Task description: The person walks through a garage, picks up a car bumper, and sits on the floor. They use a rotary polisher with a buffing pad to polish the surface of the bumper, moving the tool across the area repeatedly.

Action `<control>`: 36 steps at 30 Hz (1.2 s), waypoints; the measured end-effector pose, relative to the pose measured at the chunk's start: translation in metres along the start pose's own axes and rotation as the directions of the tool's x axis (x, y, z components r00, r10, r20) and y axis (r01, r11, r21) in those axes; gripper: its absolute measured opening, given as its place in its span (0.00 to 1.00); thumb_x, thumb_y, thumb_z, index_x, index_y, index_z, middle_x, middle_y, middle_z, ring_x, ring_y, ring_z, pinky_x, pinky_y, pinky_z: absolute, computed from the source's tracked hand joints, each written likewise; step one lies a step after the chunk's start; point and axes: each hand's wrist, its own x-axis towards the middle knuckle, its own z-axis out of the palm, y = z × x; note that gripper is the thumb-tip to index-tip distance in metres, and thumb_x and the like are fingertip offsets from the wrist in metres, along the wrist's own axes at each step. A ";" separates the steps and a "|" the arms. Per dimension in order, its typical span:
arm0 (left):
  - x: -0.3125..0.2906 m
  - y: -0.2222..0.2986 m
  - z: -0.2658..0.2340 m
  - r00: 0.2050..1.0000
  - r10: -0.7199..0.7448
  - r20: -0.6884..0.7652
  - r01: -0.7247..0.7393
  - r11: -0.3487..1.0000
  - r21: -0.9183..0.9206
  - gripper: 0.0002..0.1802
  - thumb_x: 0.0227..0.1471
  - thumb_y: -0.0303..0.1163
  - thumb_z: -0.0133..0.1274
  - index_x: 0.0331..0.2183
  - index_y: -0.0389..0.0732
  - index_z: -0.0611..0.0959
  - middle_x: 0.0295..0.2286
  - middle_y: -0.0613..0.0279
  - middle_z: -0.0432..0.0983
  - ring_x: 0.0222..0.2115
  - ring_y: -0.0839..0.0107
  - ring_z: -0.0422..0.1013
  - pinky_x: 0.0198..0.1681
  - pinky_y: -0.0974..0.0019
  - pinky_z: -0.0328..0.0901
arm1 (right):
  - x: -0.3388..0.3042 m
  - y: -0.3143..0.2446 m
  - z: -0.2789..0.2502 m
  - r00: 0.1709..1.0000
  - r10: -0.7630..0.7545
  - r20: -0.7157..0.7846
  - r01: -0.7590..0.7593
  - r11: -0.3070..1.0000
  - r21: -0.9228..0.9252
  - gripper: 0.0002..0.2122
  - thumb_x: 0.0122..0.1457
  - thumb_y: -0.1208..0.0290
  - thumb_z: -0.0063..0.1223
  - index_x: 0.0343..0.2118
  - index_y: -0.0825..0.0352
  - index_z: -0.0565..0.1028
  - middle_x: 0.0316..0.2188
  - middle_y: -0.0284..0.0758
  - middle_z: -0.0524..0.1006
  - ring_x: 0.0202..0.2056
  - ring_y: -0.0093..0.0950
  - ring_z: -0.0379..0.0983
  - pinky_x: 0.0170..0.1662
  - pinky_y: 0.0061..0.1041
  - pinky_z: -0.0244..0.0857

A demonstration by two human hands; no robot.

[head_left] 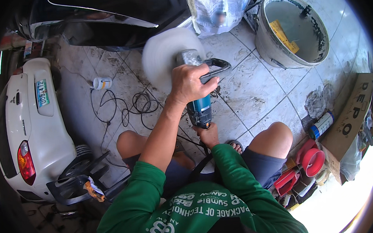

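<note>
Both my hands hold a teal and black power polisher with a large white round pad. The pad is smeared by motion and lies close to the lower edge of a black car panel; whether they touch I cannot tell. My left hand is closed over the polisher's front, beside its black loop handle. Nearer my body, my right hand wraps round the rear end of the tool, its fingers partly hidden. A black cord lies in loops on the tiles.
A large white bucket with a yellow sheet inside stands at the far right. White plastic sheeting hangs beside the panel. At left are a white car and a small white tub. A cardboard box and red items sit at right.
</note>
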 end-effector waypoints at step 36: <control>-0.043 0.013 -0.073 0.946 -0.091 -0.311 0.012 0.969 -0.248 0.13 0.48 0.35 0.72 0.24 0.39 0.84 0.18 0.59 0.79 0.18 0.64 0.77 0.25 0.61 0.69 | -0.021 -0.038 -0.035 0.906 -0.413 -0.086 0.313 0.795 -0.520 0.16 0.51 0.67 0.76 0.31 0.75 0.82 0.26 0.53 0.84 0.32 0.49 0.87 0.36 0.42 0.77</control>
